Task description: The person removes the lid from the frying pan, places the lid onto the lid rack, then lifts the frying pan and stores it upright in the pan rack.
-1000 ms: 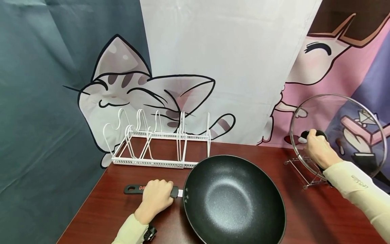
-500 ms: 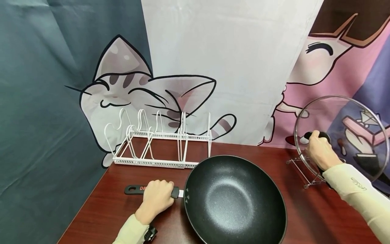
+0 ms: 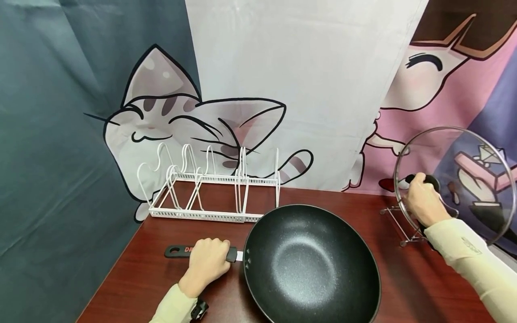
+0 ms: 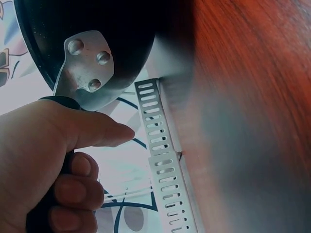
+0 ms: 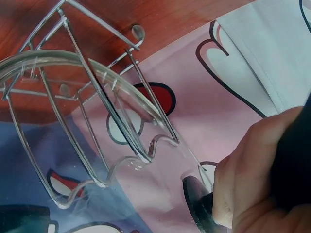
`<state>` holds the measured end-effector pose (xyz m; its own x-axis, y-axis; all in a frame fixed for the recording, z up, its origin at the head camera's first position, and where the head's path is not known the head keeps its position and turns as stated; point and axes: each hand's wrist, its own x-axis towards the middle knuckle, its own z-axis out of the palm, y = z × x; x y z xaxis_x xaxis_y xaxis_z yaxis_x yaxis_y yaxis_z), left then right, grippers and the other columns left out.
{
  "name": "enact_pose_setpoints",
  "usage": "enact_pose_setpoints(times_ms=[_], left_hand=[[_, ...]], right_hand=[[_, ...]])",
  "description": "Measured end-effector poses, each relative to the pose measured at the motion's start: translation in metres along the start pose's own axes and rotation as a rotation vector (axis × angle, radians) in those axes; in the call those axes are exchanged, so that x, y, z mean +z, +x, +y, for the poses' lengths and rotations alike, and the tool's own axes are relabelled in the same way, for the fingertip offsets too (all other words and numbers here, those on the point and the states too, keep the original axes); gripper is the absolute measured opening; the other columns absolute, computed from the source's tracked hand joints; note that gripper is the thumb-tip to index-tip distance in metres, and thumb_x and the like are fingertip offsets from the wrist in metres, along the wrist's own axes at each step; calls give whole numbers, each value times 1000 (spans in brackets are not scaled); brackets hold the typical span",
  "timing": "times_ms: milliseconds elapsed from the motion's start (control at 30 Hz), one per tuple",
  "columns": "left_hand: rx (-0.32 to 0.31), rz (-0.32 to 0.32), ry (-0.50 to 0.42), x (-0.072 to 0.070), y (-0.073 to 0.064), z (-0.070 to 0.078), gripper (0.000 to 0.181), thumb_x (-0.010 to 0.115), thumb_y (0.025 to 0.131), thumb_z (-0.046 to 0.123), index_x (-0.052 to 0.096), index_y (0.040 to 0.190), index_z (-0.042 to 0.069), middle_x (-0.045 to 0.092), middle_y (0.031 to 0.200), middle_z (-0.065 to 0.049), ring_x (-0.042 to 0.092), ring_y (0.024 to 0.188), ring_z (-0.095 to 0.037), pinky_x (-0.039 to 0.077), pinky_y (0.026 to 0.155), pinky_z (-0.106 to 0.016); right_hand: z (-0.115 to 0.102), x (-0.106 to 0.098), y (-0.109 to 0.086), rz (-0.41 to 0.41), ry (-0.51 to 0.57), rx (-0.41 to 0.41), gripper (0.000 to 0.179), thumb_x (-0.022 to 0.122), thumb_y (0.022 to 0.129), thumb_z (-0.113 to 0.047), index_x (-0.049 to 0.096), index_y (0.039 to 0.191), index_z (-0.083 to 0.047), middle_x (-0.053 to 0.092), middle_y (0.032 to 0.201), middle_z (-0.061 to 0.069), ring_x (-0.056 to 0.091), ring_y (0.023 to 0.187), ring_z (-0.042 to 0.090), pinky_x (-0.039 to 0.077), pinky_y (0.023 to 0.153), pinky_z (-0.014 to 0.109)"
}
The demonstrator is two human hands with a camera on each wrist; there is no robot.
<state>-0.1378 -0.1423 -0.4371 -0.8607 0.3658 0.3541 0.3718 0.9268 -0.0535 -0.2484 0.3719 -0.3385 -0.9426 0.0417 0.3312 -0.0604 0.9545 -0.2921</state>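
In the head view a black wok (image 3: 304,269) lies right of centre, its inside facing up. My left hand (image 3: 208,262) grips its long black handle (image 3: 177,251); the left wrist view shows the thumb stretched along toward the riveted metal bracket (image 4: 90,63). On the far right, my right hand (image 3: 424,202) holds the black knob (image 3: 432,181) of a round glass lid (image 3: 472,175) with a metal rim. The lid stands on edge in a small wire rack (image 5: 95,73), its rim between the wires in the right wrist view.
Behind the wok stands a white rack (image 3: 195,215) with several upright wire dividers, its front right corner partly covered by the wok's rim. Everything rests on a reddish-brown wooden table (image 3: 133,273). A printed cartoon curtain (image 3: 315,89) hangs right behind the table.
My right hand and the glass lid have shifted slightly to the right at the small wire rack. The left hand and wok stay in place.
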Motion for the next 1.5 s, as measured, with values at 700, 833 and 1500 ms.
enact_pose_setpoints(times_ms=[700, 833, 1500], left_hand=[[5, 43, 5, 5, 0, -1, 14, 59, 56, 9, 46, 54, 16, 42, 44, 1, 43, 38, -22, 29, 37, -36], [6, 40, 6, 5, 0, -1, 14, 58, 57, 9, 45, 54, 16, 42, 44, 1, 42, 38, -22, 29, 37, -35], [11, 43, 10, 2, 0, 1, 14, 59, 56, 10, 46, 54, 15, 41, 44, 1, 41, 38, -21, 28, 37, -35]], right_hand=[[-4, 5, 1, -16, 26, 89, 28, 30, 85, -3, 22, 102, 18, 42, 74, 53, 45, 64, 66, 36, 53, 65], [-3, 5, 0, -22, 29, 103, 29, 30, 84, -4, 23, 102, 18, 43, 75, 52, 45, 65, 66, 36, 52, 64], [0, 2, -4, -14, 5, 40, 36, 41, 76, -3, 23, 98, 20, 43, 69, 48, 46, 65, 66, 35, 55, 65]])
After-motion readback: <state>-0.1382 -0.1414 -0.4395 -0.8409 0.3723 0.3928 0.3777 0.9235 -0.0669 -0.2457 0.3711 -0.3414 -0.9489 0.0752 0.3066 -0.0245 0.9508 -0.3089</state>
